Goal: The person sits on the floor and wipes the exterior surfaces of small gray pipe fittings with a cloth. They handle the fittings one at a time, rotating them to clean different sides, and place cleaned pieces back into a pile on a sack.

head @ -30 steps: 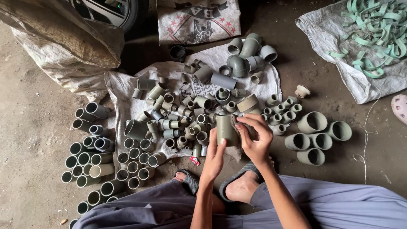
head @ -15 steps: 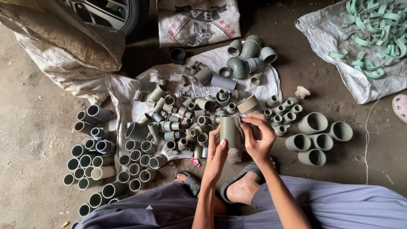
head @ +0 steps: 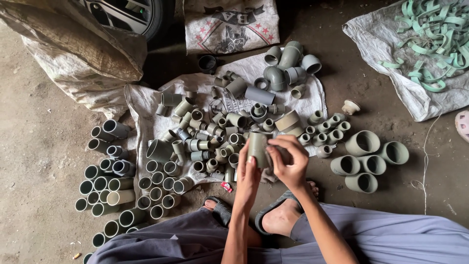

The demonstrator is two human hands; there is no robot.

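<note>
My left hand point(head: 248, 177) grips a short olive-grey pipe coupling point(head: 257, 148) from below, holding it upright over the near edge of a white sack sheet point(head: 146, 105). My right hand point(head: 288, 161) presses against the coupling's right side with a small dark rubbing pad pinched in its fingers; the pad is mostly hidden. Just beyond the hands, a heap of several small grey fittings point(head: 210, 134) lies on the sheet.
Grey couplings point(head: 105, 183) stand in rows on the dirt floor at left. Large fittings point(head: 366, 159) sit at right, big elbows point(head: 286, 66) at the back. A sack of green strips point(head: 430, 29) lies far right, a brown sack point(head: 73, 54) far left. My sandalled feet point(head: 273, 215) are below.
Both hands have turned the coupling and drawn it slightly nearer and left. My right hand has slid down along its side. The view has shifted a little.
</note>
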